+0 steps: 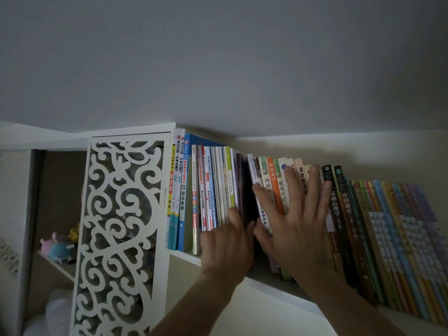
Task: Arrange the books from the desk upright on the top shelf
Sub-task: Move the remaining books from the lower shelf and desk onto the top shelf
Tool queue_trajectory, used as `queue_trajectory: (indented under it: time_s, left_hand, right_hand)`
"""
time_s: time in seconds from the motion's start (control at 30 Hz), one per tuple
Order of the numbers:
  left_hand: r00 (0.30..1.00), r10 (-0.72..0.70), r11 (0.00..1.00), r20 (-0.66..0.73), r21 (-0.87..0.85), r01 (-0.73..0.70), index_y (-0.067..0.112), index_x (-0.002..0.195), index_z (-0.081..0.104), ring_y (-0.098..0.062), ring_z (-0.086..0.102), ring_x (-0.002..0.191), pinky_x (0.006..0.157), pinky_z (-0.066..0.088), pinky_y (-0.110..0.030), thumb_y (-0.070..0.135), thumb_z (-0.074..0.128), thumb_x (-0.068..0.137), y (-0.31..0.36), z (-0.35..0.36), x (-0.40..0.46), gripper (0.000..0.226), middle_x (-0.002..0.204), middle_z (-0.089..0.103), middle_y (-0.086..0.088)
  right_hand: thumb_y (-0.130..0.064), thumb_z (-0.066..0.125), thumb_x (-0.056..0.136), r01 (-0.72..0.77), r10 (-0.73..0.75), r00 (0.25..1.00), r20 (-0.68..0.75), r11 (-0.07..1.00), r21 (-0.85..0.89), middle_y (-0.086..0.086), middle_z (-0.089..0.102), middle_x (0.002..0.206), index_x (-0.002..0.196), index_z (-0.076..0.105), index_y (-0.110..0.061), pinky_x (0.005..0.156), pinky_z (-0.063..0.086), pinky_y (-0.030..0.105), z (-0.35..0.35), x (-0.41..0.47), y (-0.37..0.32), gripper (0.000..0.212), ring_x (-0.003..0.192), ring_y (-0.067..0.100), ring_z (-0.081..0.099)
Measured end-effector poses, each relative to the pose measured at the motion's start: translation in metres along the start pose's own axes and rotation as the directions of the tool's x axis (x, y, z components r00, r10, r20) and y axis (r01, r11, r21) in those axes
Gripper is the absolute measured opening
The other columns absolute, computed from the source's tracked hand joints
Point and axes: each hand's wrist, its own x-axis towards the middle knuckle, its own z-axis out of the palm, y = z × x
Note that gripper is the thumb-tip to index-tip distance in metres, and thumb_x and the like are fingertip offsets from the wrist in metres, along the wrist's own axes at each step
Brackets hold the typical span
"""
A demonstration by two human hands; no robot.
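Observation:
A long row of books stands upright on the white top shelf (pixel 271 280), from tall study guides (pixel 180 190) at the left to thin colourful volumes (pixel 397 238) at the right. My left hand (pixel 225 241) curls its fingers round a dark thin book (pixel 243 187) in the middle of the row, thumb on the spines to its left. My right hand (pixel 294 214) lies flat with spread fingers against the spines just right of it, covering an orange-spined book (pixel 272 180) and its neighbours. A narrow dark gap shows between the two hands.
A white carved lattice panel (pixel 121 226) closes the shelf's left end. Behind it, a lower shelf holds small plush toys (pixel 58 246). The plain grey wall rises above the books.

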Motion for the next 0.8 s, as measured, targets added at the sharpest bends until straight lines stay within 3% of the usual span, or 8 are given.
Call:
queue_trajectory:
  time_s: [0.03, 0.1, 0.17, 0.2, 0.27, 0.5, 0.8]
  left_hand:
    - [1.000, -0.019, 0.999, -0.003, 0.044, 0.019, 0.009, 0.117, 0.054, -0.024, 0.059, 0.064, 0.057, 0.049, -0.035, 0.047, 0.019, 0.111, -0.002, 0.005, -0.001, 0.052, 0.088, 0.056, -0.011]
    - [0.996, -0.062, 0.998, -0.070, -0.006, 0.062, 0.007, 0.141, 0.048, -0.035, 0.061, 0.110, 0.089, 0.052, -0.050, 0.052, 0.025, 0.109, -0.009, 0.011, -0.002, 0.060, 0.128, 0.056, -0.021]
    - [0.988, 0.018, 0.993, -0.155, -0.111, -0.036, 0.005, 0.159, 0.029, -0.035, 0.030, 0.151, 0.119, 0.032, -0.055, 0.048, 0.035, 0.107, -0.019, 0.009, -0.002, 0.068, 0.163, 0.029, -0.021]
    - [0.980, 0.088, 0.984, -0.180, -0.136, -0.113, 0.006, 0.162, 0.019, -0.030, 0.015, 0.158, 0.124, 0.024, -0.052, 0.044, 0.034, 0.108, -0.022, 0.011, -0.002, 0.068, 0.170, 0.014, -0.018]
    - [0.970, 0.167, 0.965, -0.174, -0.173, -0.197, 0.007, 0.163, 0.008, -0.023, 0.002, 0.159, 0.126, 0.023, -0.048, 0.041, 0.030, 0.109, -0.025, 0.018, 0.002, 0.068, 0.172, 0.000, -0.012]
    - [0.976, 0.209, 0.970, -0.058, -0.112, -0.214, 0.016, 0.164, -0.004, -0.021, -0.012, 0.158, 0.128, 0.013, -0.050, 0.053, 0.025, 0.108, -0.032, 0.030, 0.014, 0.073, 0.172, -0.014, -0.004]
    - [0.959, 0.283, 0.952, -0.024, -0.112, -0.284, 0.017, 0.164, 0.002, -0.020, -0.011, 0.159, 0.126, 0.015, -0.056, 0.067, 0.031, 0.099, -0.051, 0.020, 0.010, 0.087, 0.172, -0.010, -0.003]
  right_hand:
    - [-0.060, 0.060, 0.086, 0.006, -0.006, 1.000, 0.000, 1.000, -0.002, 0.027, 0.032, 0.160, 0.149, 0.051, -0.028, 0.120, 0.008, 0.071, 0.001, 0.000, 0.000, 0.072, 0.151, 0.055, 0.010]
    - [-0.060, 0.062, 0.085, 0.014, -0.014, 1.000, 0.003, 1.000, -0.013, 0.027, 0.030, 0.161, 0.150, 0.050, -0.029, 0.120, 0.008, 0.071, 0.002, -0.001, 0.001, 0.074, 0.151, 0.055, 0.009]
    - [-0.061, 0.061, 0.085, 0.019, -0.018, 1.000, 0.017, 0.999, -0.034, 0.027, 0.029, 0.162, 0.151, 0.049, -0.029, 0.120, 0.007, 0.071, 0.003, -0.001, 0.001, 0.074, 0.151, 0.055, 0.009]
    - [-0.061, 0.060, 0.087, 0.016, -0.015, 1.000, 0.017, 0.999, -0.044, 0.027, 0.030, 0.161, 0.151, 0.049, -0.029, 0.120, 0.007, 0.071, 0.004, -0.001, 0.000, 0.072, 0.151, 0.055, 0.010]
    - [-0.060, 0.056, 0.092, 0.002, -0.002, 1.000, 0.008, 0.998, -0.062, 0.026, 0.032, 0.161, 0.150, 0.050, -0.030, 0.120, 0.009, 0.071, 0.006, -0.001, -0.002, 0.065, 0.151, 0.055, 0.013]
    - [-0.041, 0.057, 0.100, -0.056, 0.053, 0.998, -0.033, 0.991, -0.119, 0.024, 0.042, 0.156, 0.138, 0.060, -0.029, 0.119, 0.010, 0.072, 0.025, 0.015, -0.033, 0.040, 0.148, 0.055, 0.024]
    - [-0.051, 0.048, 0.103, -0.044, 0.050, 0.998, 0.044, 0.990, -0.133, 0.022, 0.036, 0.160, 0.150, 0.049, -0.031, 0.121, 0.008, 0.069, 0.021, 0.014, -0.035, 0.051, 0.151, 0.053, 0.019]
